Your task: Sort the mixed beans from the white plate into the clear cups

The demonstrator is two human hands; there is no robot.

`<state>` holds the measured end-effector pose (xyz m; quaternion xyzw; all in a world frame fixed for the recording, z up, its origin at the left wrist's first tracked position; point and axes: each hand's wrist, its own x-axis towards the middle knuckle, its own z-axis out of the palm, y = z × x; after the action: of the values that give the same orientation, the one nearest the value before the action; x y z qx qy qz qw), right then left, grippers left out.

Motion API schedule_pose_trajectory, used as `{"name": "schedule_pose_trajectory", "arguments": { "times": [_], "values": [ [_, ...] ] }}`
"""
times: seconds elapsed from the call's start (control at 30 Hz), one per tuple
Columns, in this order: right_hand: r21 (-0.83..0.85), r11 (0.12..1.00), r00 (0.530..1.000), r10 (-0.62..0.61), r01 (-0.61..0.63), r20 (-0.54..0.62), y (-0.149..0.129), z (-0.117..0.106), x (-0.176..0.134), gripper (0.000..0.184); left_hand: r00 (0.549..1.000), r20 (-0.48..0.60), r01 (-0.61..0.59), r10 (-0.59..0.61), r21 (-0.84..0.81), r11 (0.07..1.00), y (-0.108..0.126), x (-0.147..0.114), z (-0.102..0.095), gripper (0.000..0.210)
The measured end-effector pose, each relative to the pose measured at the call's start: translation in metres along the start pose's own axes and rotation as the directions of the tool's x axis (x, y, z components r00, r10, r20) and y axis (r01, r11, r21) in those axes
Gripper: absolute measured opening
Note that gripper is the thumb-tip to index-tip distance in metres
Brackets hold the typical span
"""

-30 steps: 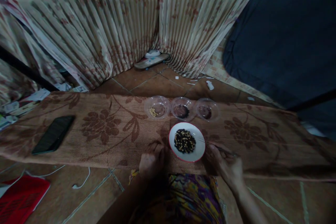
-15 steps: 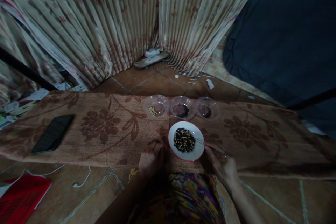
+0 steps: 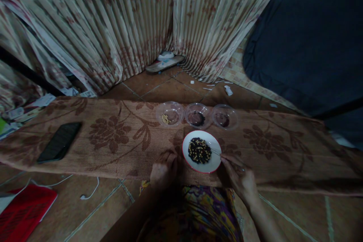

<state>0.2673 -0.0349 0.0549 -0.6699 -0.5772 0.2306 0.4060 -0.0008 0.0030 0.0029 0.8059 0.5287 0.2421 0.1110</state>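
On the cloth-covered tabletop, a red-rimmed white plate sits between the person's two hands, holding a heap of mixed dark and pale beans. The right hand is at the plate's right edge, its fingers grasping a thin metal tool whose tip reaches over the plate to the heap. The left hand rests left of the plate, fingers clenched loosely. Just beyond the plate, three clear bowls stand in a row, the left one holding some pale beans.
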Motion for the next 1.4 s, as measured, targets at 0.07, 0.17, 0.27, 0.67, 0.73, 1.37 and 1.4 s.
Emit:
{"name": "schedule_pose_trajectory", "arguments": {
  "times": [0.07, 0.17, 0.27, 0.67, 0.73, 1.37, 1.4],
  "values": [
    [0.0, 1.0, 1.0, -0.006, 0.006, 0.011, 0.003, 0.0, 0.0, 0.031, 1.0, -0.002, 0.005, -0.005, 0.004, 1.0, 0.0, 0.0, 0.0, 0.018],
    [-0.001, 1.0, 1.0, -0.014, 0.014, 0.012, 0.005, 0.0, 0.0, 0.031, 1.0, -0.01, -0.003, 0.003, 0.012, 1.0, 0.0, -0.001, 0.001, 0.016],
    [-0.004, 1.0, 1.0, -0.023, 0.023, 0.003, 0.004, 0.001, 0.002, 0.031, 1.0, -0.013, -0.01, 0.01, 0.023, 1.0, -0.001, -0.001, 0.002, 0.016],
    [-0.012, 0.999, 0.999, -0.05, 0.05, -0.013, 0.005, 0.0, 0.002, 0.027, 1.0, -0.015, -0.015, 0.015, 0.016, 1.0, 0.0, -0.001, 0.0, 0.016],
    [-0.014, 0.998, 0.999, -0.053, 0.053, -0.009, 0.005, 0.0, 0.002, 0.027, 1.0, -0.02, -0.007, 0.007, 0.016, 1.0, 0.0, -0.001, 0.0, 0.015],
    [-0.042, 0.97, 0.971, -0.236, 0.237, 0.043, 0.013, -0.004, 0.005, 0.02, 0.999, -0.038, -0.008, 0.008, 0.0, 1.0, 0.001, 0.0, -0.001, 0.021],
    [-0.038, 0.975, 0.975, -0.219, 0.221, 0.043, 0.011, -0.004, 0.005, 0.02, 0.999, -0.042, -0.01, 0.01, 0.003, 1.0, 0.001, 0.0, -0.001, 0.021]
  ]
}}
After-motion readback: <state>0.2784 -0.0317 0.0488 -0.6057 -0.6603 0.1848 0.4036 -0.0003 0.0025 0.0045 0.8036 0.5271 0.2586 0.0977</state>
